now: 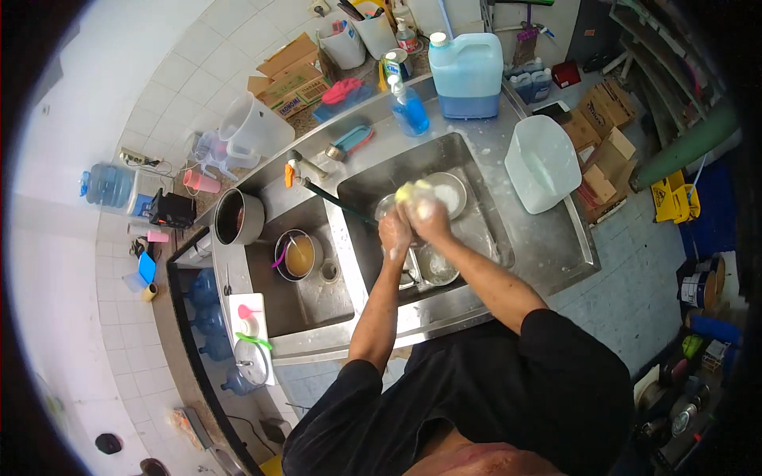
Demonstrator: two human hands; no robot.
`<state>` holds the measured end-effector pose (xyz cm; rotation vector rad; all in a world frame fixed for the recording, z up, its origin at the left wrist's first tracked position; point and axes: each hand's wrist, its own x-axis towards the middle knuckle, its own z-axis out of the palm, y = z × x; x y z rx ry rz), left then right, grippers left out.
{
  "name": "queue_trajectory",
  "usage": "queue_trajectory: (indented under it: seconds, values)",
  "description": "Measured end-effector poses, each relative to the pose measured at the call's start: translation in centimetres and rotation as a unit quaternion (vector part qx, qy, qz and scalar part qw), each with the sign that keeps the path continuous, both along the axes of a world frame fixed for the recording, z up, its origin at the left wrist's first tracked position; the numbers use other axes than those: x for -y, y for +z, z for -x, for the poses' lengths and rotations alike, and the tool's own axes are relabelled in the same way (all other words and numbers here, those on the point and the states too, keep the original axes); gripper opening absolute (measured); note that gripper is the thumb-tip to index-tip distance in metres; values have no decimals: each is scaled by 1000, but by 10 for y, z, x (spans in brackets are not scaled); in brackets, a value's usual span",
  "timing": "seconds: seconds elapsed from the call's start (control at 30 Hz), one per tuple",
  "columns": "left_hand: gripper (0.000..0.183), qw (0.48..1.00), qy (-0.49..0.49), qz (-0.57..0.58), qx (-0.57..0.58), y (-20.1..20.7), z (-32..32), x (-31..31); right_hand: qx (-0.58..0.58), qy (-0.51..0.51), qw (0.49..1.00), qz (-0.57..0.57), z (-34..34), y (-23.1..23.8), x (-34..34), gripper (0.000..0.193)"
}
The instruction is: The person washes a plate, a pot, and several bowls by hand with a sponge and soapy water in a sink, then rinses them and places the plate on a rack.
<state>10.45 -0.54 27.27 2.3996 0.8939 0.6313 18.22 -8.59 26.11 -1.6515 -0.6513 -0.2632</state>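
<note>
Over the right sink basin [367, 266], my two hands are close together and covered in white suds. My right hand [429, 222] is closed around a foamy yellow sponge [408, 192]. My left hand [394, 232] is closed right beside it, and suds and the other hand hide what its fingers hold. A round, shiny rim shows just left of the fingers, too unclear to name. Behind my right hand sits a round metal bowl [454, 190] with suds in it. Another round dish [439, 268] lies lower in the basin, near metal pieces partly covered by my arms.
A pot with cloudy yellowish liquid [300, 258] stands in the left basin. A dark green hose [337, 201] crosses the divider. Around the sink are a tall pot [239, 216], a blue soap bottle [409, 111], a large jug [466, 77] and a clear plastic tub [542, 164].
</note>
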Motion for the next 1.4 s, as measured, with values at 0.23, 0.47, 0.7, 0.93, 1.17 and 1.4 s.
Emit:
queue_trajectory:
  seconds: [0.23,0.47,0.7,0.93,1.17,1.4]
  values:
    - [59,886,224,269,304,13,-26,0,-701,95,615,-350,-35,-39,1,48]
    - [57,706,106,609,345,-40,-11,-32,-570,-59,812,-112,-59,-45,-3,43]
    - [61,659,340,521,423,-24,-41,2,-336,-305,860,-234,2,-25,-29,49]
    - [56,609,171,669,389,-26,-29,5,-497,-135,796,-320,-41,-1,9,45]
    - [49,704,41,689,166,-31,1,-14,-334,43,940,55,-66,-71,60,55]
    - [44,961,178,200,67,-56,-2,20,-94,27,985,144,22,19,18,37]
